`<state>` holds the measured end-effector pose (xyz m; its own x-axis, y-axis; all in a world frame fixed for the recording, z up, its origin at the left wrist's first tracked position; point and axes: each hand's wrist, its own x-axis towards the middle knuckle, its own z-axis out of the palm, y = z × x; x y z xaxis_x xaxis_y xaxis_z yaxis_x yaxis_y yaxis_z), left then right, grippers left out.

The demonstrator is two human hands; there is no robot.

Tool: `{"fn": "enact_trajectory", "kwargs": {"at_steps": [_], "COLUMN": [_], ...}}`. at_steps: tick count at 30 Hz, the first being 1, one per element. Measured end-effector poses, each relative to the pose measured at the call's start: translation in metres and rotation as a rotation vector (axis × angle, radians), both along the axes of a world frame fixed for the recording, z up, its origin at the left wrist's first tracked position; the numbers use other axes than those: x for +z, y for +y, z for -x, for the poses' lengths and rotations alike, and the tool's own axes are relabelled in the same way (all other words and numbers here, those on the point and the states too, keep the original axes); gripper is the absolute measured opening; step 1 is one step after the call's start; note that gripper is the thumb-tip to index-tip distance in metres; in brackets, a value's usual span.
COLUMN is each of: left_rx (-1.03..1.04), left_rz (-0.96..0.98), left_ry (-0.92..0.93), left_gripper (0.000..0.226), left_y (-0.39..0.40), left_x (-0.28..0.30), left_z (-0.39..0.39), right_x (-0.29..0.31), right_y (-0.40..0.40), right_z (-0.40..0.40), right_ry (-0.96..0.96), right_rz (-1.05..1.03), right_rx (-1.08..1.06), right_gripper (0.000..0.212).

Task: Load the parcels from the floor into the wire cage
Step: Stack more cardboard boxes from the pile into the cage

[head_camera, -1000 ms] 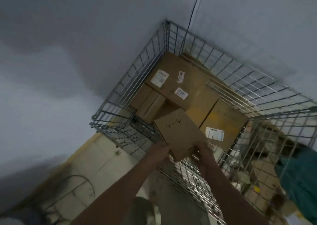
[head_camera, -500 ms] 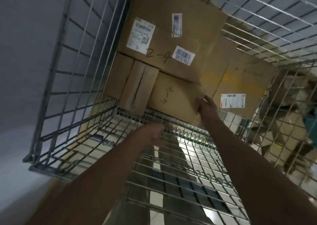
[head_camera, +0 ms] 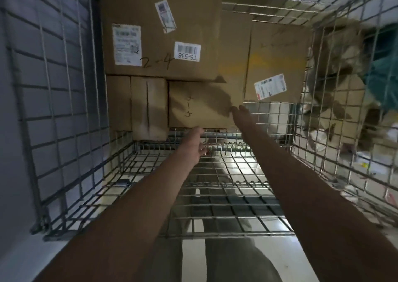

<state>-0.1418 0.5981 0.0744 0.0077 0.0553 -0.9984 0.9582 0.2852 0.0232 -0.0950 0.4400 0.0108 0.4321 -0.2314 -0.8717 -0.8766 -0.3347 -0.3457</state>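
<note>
Both my arms reach into the wire cage (head_camera: 64, 113). A brown parcel marked 4-4 (head_camera: 200, 105) lies flat inside it, wedged between a narrow carton (head_camera: 148, 107) on its left and a labelled carton (head_camera: 277, 66) on its right. My right hand (head_camera: 240, 115) has its fingers curled on the parcel's near right corner. Just below the parcel's near edge hovers my left hand (head_camera: 195, 146), fingers spread and holding nothing. A large carton marked 2-4 (head_camera: 155, 45) lies behind the parcel.
Bare mesh floor (head_camera: 226, 184) shows in the cage's near half. A grey wall stands behind the left cage side. Through the right cage side I see loose cardboard (head_camera: 336, 118) and a teal object (head_camera: 383, 77) on the floor.
The 4-4 parcel went from held above the cage rim to lying among the cartons. My left hand came off it. The view moved down into the cage.
</note>
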Motion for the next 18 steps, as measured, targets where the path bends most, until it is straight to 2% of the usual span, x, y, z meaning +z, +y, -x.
{"fn": "enact_trajectory", "kwargs": {"at_steps": [2, 4, 5, 8, 9, 11, 15, 18], "left_rx": [-0.196, -0.479, -0.691, -1.504, -1.668, -1.808, -1.917, -1.956], "left_rz": [-0.041, -0.099, -0.143, -0.341, -0.380, -0.457, -0.535, -0.580], "left_ry": [-0.059, -0.194, -0.303, -0.721, -0.866, -1.078, -1.284, -1.543], "left_gripper": [0.021, 0.037, 0.040, 0.048, 0.056, 0.068, 0.087, 0.084], "left_y": [-0.005, -0.015, -0.022, -0.057, -0.075, -0.119, -0.220, -0.304], "left_x": [0.018, 0.029, 0.034, 0.057, 0.068, 0.096, 0.148, 0.191], "left_z": [-0.007, -0.009, -0.009, -0.012, -0.013, -0.019, -0.019, 0.009], "right_x": [0.021, 0.039, 0.049, 0.080, 0.091, 0.123, 0.202, 0.260], "right_y": [-0.003, -0.009, -0.015, -0.045, -0.058, -0.092, -0.182, -0.267], "right_z": [0.010, 0.019, 0.023, 0.031, 0.033, 0.037, 0.062, 0.106], "right_ry": [-0.029, -0.040, -0.063, -0.147, -0.191, -0.329, -0.689, -0.754], "right_rz": [0.011, 0.063, 0.098, 0.226, 0.298, 0.433, 0.630, 0.788], "right_rx": [0.043, 0.148, 0.210, 0.447, 0.525, 0.583, 0.443, 0.363], "right_gripper": [0.057, 0.052, 0.050, 0.053, 0.051, 0.052, 0.044, 0.044]}}
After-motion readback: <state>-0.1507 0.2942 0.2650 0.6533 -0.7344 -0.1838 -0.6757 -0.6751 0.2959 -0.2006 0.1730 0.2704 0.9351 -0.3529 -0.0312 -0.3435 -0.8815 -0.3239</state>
